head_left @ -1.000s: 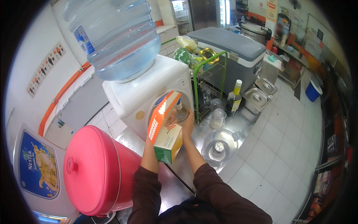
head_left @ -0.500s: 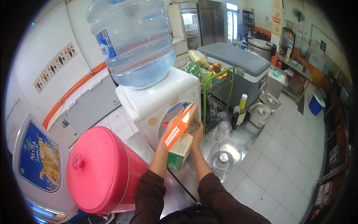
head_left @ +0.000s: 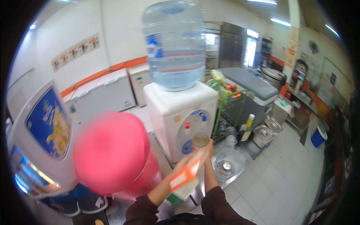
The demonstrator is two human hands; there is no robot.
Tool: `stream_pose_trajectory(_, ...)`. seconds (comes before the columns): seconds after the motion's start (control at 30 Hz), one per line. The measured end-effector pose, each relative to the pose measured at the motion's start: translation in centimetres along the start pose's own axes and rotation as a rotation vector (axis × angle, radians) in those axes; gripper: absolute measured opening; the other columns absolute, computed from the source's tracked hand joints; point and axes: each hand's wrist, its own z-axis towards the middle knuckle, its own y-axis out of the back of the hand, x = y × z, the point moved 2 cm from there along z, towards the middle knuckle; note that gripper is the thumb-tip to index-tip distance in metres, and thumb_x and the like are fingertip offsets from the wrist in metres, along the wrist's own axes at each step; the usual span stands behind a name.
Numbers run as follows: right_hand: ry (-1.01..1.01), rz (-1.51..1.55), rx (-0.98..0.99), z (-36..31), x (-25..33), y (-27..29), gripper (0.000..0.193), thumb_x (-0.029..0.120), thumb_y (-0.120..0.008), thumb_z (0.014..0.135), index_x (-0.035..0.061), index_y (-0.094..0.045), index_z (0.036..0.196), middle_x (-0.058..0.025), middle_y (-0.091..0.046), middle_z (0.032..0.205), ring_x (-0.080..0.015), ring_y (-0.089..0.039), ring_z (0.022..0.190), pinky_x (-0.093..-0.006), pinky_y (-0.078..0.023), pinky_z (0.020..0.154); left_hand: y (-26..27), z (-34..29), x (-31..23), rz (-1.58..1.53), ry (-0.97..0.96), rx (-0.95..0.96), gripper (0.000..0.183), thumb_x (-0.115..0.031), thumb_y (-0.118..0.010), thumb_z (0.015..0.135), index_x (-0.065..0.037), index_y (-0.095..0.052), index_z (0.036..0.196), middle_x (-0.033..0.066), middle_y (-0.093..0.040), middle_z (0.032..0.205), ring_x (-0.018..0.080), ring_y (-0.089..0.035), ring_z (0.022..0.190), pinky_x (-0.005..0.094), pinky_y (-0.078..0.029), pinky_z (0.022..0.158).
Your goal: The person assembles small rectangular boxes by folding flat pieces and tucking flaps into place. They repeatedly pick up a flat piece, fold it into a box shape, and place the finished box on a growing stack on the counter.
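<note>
My right hand [head_left: 209,147] is closed around a clear, round glass jar [head_left: 201,140], held up in front of the water dispenser [head_left: 165,99] near its lower front. Just below, my left hand [head_left: 184,162] grips an orange, white and green carton [head_left: 186,175], which hangs tilted over my left forearm and is smeared by motion. Part of the left hand's fingers lies behind the carton. Above the jar, the dispenser shows a red tap [head_left: 187,126] and a blue tap [head_left: 203,116]. A large water bottle [head_left: 174,48] stands upside down on top.
A big pink lidded drum [head_left: 110,150] stands close on the left, beside a drink machine [head_left: 48,123]. To the right are a clear plastic tub [head_left: 229,161], a dark bottle [head_left: 245,129], steel pans [head_left: 262,135], a green wire cart [head_left: 227,108] and a grey cooler [head_left: 249,84].
My view has tilted up and turned left. The carton has dropped away from in front of the dispenser, and the jar's open top now shows above my hands. Both hands keep their hold.
</note>
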Motion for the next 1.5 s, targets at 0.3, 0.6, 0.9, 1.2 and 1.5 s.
stream_pose_trajectory(0.3,0.267,0.421,1.268,-21.2,10.8,1.9,0.088,0.019,-0.09,0.046,0.0012,-0.046,0.12,-0.0119,-0.058,0.115,-0.0224,-0.056,0.109,-0.035,-0.043,0.094,-3.4,-27.5,5.8,-0.248,-0.167,-0.006,0.035,-0.025,-0.056,0.091,0.003,-0.047,0.109,0.005,-0.049,0.073,0.0121,-0.049,0.061,0.0247,-0.042,0.054)
stream_pose_trajectory(0.6,0.529,0.452,1.801,-57.3,20.4,-16.7,0.088,0.021,-0.088,0.047,0.0031,-0.044,0.121,-0.0117,-0.057,0.117,-0.0227,-0.054,0.111,-0.0353,-0.043,0.094,-11.7,-58.9,10.9,0.084,-0.877,-0.662,0.025,-0.022,-0.055,0.093,-0.005,-0.052,0.111,0.0008,-0.054,0.074,0.0091,-0.051,0.056,0.0235,-0.043,0.049)
stream_pose_trajectory(0.9,0.572,0.1,1.376,-83.2,23.7,-32.4,0.091,0.031,-0.088,0.05,0.0021,-0.039,0.121,-0.0191,-0.056,0.115,-0.0346,-0.054,0.108,-0.0393,-0.043,0.092,-24.2,-75.8,26.3,0.175,-1.845,-0.946,0.033,-0.036,-0.045,0.092,-0.004,-0.046,0.099,0.0027,-0.042,0.07,0.0123,-0.038,0.054,0.0244,-0.034,0.052)
stream_pose_trajectory(1.2,0.938,-1.076,1.348,-75.9,18.3,-26.6,0.106,0.056,-0.08,0.053,0.0115,-0.036,0.138,-0.0159,-0.03,0.145,-0.0353,-0.028,0.134,-0.0648,-0.022,0.101,-24.6,-84.4,33.6,0.277,-2.086,-0.974,0.02,-0.019,-0.057,0.088,-0.003,-0.046,0.095,0.0034,-0.045,0.067,0.0131,-0.044,0.053,0.0282,-0.04,0.058)
stream_pose_trajectory(1.5,0.103,-0.047,1.393,-75.4,18.9,-29.1,0.069,0.041,-0.081,0.065,0.0124,-0.051,0.12,-0.007,-0.058,0.103,-0.0239,-0.061,0.089,-0.0391,-0.056,0.067,-22.4,-98.1,29.7,0.251,-1.923,-0.564,0.023,-0.014,-0.061,0.084,-0.005,-0.044,0.097,0.0044,-0.047,0.073,0.0164,-0.048,0.061,0.0334,-0.041,0.062)
